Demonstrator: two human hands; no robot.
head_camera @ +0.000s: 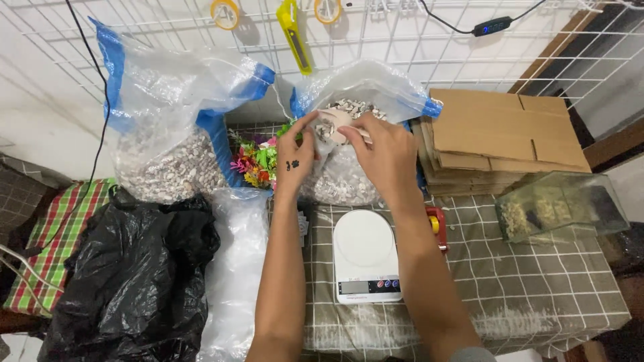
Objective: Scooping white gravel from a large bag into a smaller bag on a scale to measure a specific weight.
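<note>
- Big black garbage bag [134,268] slumped at the near left, over a red-and-green plaid cloth [57,241].
- Huge clear zip bag [171,121] with blue edging behind it, loaded with pale gravel.
- Stack of flat cardboard [500,141] at the back right, small glass tank [560,204] just in front.
- Second gravel bag [365,144], open at the top, standing just behind the white kitchen scale [365,255] on the checked tablecloth [537,281].
- Colourful plastic plants [255,161] wedged between the two gravel bags.
- Both hands up at that bag's mouth, close together: left hand [295,151] pinching the rim of a small white scoop [332,124] full of gravel, right hand [386,151] gripping its handle.
</note>
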